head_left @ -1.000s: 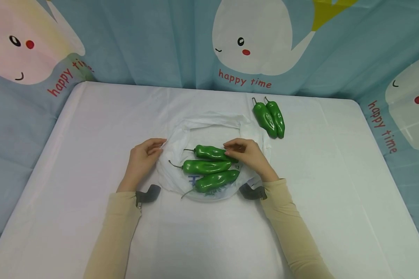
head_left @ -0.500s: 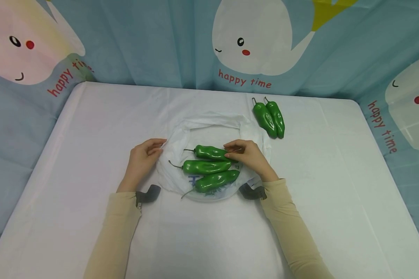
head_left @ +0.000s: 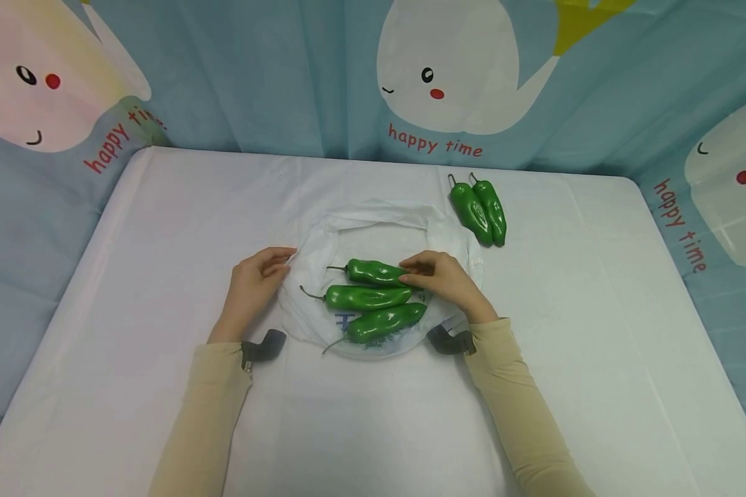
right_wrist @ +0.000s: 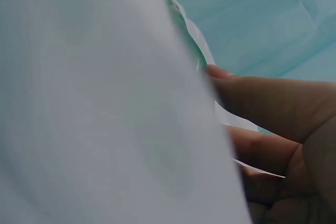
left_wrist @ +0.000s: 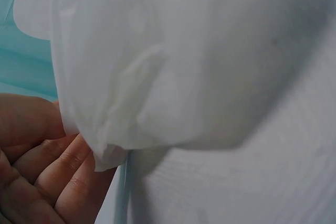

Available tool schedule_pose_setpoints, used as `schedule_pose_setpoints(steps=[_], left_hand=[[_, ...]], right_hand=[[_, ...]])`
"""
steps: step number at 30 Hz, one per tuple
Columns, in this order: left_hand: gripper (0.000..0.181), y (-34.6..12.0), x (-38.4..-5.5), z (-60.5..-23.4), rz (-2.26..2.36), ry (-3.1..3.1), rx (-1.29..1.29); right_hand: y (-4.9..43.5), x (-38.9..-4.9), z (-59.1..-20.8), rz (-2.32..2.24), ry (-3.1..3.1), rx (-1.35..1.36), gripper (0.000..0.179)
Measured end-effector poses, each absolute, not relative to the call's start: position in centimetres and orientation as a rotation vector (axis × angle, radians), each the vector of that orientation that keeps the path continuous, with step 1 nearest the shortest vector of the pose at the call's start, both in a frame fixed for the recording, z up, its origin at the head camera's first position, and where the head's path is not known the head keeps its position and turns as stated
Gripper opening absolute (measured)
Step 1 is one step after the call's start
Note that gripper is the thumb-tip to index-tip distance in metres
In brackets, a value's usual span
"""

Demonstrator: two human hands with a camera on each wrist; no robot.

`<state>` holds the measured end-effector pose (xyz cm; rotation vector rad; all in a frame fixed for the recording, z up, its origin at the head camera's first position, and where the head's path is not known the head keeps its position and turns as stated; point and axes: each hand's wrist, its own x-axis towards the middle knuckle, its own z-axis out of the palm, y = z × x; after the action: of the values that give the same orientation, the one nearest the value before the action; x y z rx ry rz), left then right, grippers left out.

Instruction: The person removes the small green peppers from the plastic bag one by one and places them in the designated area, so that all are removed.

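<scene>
A white plastic bag [head_left: 382, 212] lies open-mouthed on the table, with three long green peppers inside its opening. My left hand [head_left: 257, 283] pinches the bag's left edge between thumb and fingers; the left wrist view shows the bag film at the fingertips. The fingers of my right hand [head_left: 438, 273] hold the tip of the uppermost green pepper [head_left: 373, 271], hiding that end. Below it are a middle pepper [head_left: 367, 297] and a lower pepper [head_left: 385, 323], both with stems to the left. In the right wrist view, bag film covers most of the scene.
Two more green peppers [head_left: 480, 210] lie side by side beyond the bag, at the right. A white cloth covers the table [head_left: 373, 428]. Behind it hangs a blue curtain [head_left: 273, 83] with whale prints.
My right hand has shifted very slightly toward me at the upper pepper's tip. The left hand, the bag and the peppers look the same.
</scene>
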<state>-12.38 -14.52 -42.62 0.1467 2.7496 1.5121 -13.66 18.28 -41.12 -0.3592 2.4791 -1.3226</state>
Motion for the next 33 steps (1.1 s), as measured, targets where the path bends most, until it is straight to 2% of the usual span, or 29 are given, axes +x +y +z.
schedule_pose_setpoints(steps=[33], left_hand=[[0.028,-14.43,-12.36,-42.47,1.481,2.761,0.125]], right_hand=[[18.40,-13.37,-40.93,-1.285,2.464,-0.529,0.031]])
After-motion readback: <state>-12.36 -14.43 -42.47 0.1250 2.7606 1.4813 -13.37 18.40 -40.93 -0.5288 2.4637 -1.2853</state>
